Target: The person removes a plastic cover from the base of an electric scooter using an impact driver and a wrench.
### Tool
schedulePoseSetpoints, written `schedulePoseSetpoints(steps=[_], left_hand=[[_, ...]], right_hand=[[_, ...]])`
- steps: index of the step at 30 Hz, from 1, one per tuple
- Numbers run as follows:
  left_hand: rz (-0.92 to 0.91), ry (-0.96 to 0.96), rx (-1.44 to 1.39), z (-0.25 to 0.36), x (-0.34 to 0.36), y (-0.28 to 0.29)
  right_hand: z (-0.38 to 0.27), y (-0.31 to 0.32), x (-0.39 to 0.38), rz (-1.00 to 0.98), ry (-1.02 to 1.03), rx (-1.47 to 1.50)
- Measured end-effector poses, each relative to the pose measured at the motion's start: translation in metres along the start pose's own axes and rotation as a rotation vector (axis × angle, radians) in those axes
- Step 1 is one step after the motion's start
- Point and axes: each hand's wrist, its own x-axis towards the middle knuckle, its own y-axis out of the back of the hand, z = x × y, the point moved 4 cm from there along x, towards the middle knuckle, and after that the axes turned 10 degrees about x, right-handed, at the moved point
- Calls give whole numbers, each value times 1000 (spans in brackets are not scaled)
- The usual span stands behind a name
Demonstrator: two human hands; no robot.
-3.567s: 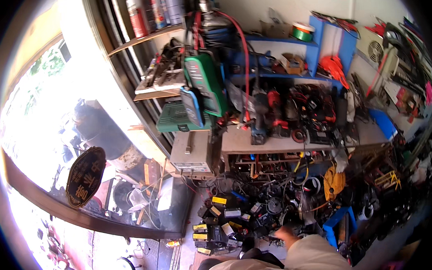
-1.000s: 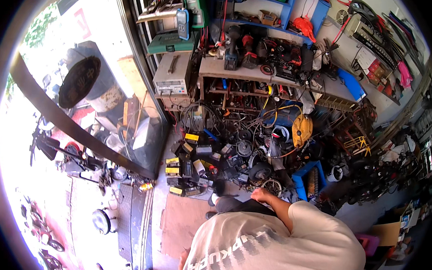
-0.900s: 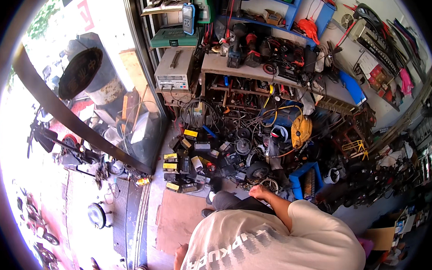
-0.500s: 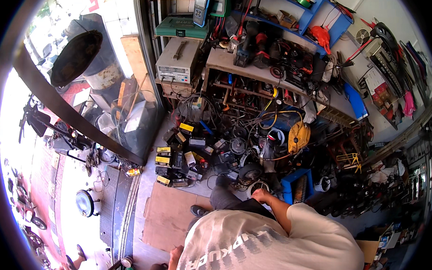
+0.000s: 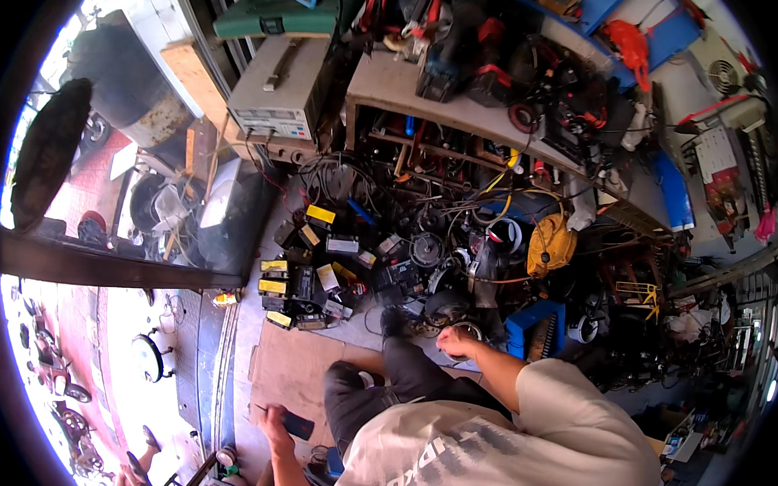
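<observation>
My left hand is out to the left over the brown cardboard sheet, its fingers closed on a dark flat rectangular thing. That thing is shaped like a phone, but its kind is not certain. In front of my knees, my right hand has its fingers curled together beside a round pale-rimmed part. Whatever those fingers hold, if anything, is too small to make out. Used batteries, several with yellow tops, stand in a cluster beyond the cardboard. A grey hub-like disc lies to their right.
A blue metal frame stands right of my right hand. Behind the parts is a workbench loaded with power tools, with a grey bench instrument at its left. A round stool stands outside at left. Another person's legs show at lower left.
My left hand has come forward and left, bringing the dark flat thing into view. My right hand has shifted slightly left. My left knee now shows over the cardboard, and the whole view has shifted.
</observation>
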Motion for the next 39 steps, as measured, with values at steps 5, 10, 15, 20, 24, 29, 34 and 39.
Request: schedulePoseSetpoints(steps=[5, 10, 15, 20, 24, 29, 34, 39], left_hand=[[-322, 26, -315, 79, 48, -115], [-586, 54, -164, 39, 129, -238], [-716, 231, -170, -81, 225, -337], [-722, 269, -116, -178, 296, -407], [-834, -90, 205, -207, 316, -430], [-768, -5, 129, -189, 307, -424], [-685, 95, -1, -201, 322, -431], [-699, -164, 151, -160, 299, -439]], right_hand=[[-9, 45, 133, 122, -90, -37], [-50, 82, 280, 467, 116, 456], [-86, 65, 393, 721, 491, 598], [-86, 40, 468, 656, 606, 581], [-103, 49, 495, 602, 714, 538], [-83, 32, 543, 615, 550, 494], [-99, 20, 553, 560, 588, 157], [-89, 29, 569, 612, 584, 263]])
